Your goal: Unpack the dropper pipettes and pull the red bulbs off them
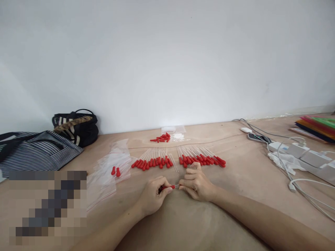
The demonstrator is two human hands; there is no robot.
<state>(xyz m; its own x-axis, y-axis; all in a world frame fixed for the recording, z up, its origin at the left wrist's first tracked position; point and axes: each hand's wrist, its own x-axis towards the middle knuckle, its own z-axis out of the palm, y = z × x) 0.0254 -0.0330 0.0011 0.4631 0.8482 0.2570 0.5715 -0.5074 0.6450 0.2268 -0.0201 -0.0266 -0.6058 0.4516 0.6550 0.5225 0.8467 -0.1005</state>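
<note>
My left hand [157, 193] is closed around a red rubber dropper bulb [172, 187], its open end facing right. My right hand [197, 184] pinches a thin clear dropper tube [177, 185], whose end meets the bulb; whether it is inside the bulb I cannot tell. Beyond my hands lie two fanned rows of droppers with red bulbs, a left row [150, 163] and a right row [201, 158]. Several bare tubes [173, 162] lie between the rows. Farther back is a small pile of loose red bulbs [163, 138] beside more clear tubes [180, 136].
Clear plastic zip bags [104, 174] spread on the left, two red bulbs [118, 172] on them. A striped bag [44, 151] and a black bag [89, 129] stand far left. On the right are a power strip with chargers [309, 158], cables, a phone [259, 138] and coloured folders [316, 127].
</note>
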